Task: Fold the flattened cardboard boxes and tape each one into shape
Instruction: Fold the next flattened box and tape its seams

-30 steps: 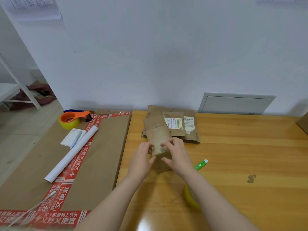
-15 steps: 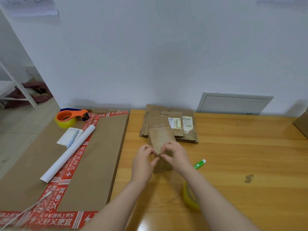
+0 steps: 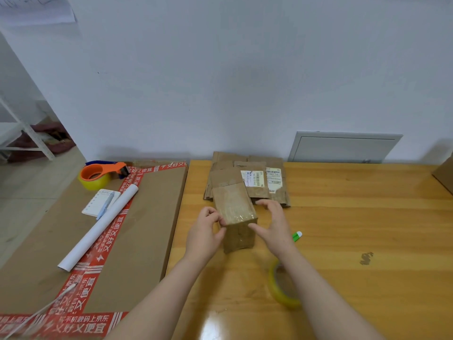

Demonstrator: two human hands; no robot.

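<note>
A small brown cardboard box (image 3: 235, 212), folded into shape with clear tape across its top, stands on the wooden table (image 3: 355, 229). My left hand (image 3: 204, 231) pinches its near left corner with curled fingers. On the box's right side, my right hand (image 3: 274, 224) has spread fingers, thumb tip at the near right edge. Behind the box lies a stack of flattened cardboard boxes (image 3: 259, 182) with white labels. A yellow tape roll (image 3: 282, 288) lies under my right forearm, partly hidden.
A green and white utility knife (image 3: 297, 236) lies just right of my right hand. To the left a large flat carton (image 3: 147, 229) carries an orange tape dispenser (image 3: 100, 174), a notepad with pen (image 3: 101, 204) and a white paper roll (image 3: 98, 231). Another box corner (image 3: 445, 177) shows far right.
The box's top now lies flat and closed. My right hand has come off the top and opened beside the box; my left hand has shifted to the near left corner.
</note>
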